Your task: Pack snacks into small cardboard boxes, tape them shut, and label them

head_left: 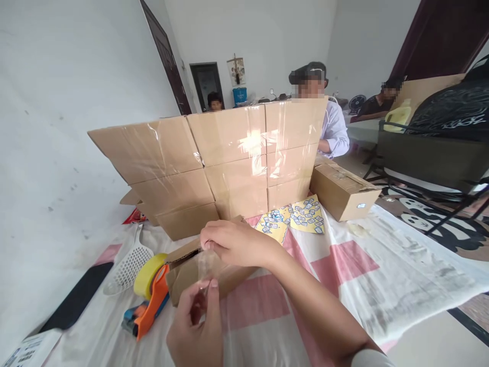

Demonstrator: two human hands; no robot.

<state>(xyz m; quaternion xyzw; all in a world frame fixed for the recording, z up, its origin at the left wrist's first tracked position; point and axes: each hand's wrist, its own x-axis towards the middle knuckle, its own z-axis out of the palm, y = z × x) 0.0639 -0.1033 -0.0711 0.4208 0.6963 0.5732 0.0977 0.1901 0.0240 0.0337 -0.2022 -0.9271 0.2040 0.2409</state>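
Observation:
A small open cardboard box lies on the cloth-covered floor in front of me. My right hand rests on its top edge, fingers pinched on a strip of clear tape. My left hand is below it and pinches the lower end of the same tape strip. An orange tape dispenser with a yellowish tape roll lies just left of the box.
A wall of stacked, taped cardboard boxes stands behind. Another box and yellow sticker sheets lie to the right. A white slotted scoop and a dark flat object lie left. Three people sit beyond the boxes.

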